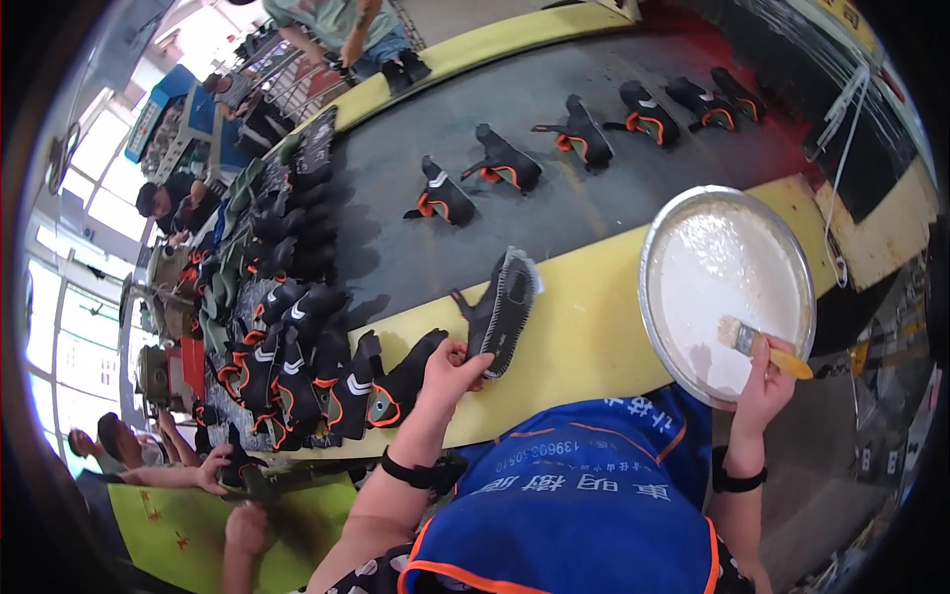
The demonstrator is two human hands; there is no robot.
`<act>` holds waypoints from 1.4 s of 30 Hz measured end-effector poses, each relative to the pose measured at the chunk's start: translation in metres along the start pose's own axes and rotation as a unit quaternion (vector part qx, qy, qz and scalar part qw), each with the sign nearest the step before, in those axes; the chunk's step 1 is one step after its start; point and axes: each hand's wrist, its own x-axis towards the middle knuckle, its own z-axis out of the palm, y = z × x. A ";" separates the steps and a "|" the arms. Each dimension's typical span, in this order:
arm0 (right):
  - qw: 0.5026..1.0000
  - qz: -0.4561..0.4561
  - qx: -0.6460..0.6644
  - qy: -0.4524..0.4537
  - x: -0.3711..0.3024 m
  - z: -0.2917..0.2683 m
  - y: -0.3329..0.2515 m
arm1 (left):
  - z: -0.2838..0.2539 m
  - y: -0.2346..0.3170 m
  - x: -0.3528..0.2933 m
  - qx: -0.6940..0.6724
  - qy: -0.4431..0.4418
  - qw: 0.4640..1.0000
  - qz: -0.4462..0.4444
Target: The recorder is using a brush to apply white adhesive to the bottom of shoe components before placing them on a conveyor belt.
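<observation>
My left hand point(451, 374) pinches the heel end of a black shoe upper point(511, 309), thumb on top. Its bottom faces up, with white zigzag stitching round the edge, above the yellow ledge. My right hand point(760, 392) grips a brush point(789, 363) by its yellow handle. The whitish bristles are over or in the white liquid point(705, 287); I cannot tell how deep they go. A round metal bowl point(648, 297) holds that liquid on the right.
Several black uppers with orange trim point(447, 195) lie spaced along the dark conveyor belt point(386, 252). More uppers point(297, 391) crowd the left. A yellow ledge point(594, 332) runs along the near side. Another person's hands point(220, 470) work at lower left; a person point(346, 25) is across the belt.
</observation>
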 end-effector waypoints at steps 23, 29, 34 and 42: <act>0.999 0.019 -0.037 0.020 -0.007 -0.006 0.005 | -0.146 0.054 0.275 -0.305 0.223 0.926 0.005; 0.997 0.018 -0.070 -0.015 -0.002 -0.003 0.010 | -0.148 0.080 0.227 -0.166 0.167 0.967 -0.096; 0.993 0.056 -0.087 0.057 -0.001 -0.002 -0.002 | -0.121 0.124 0.091 0.368 -0.022 0.913 0.173; 0.996 0.021 -0.074 0.034 0.004 0.001 -0.007 | -0.064 0.020 -0.019 0.795 0.021 0.607 0.008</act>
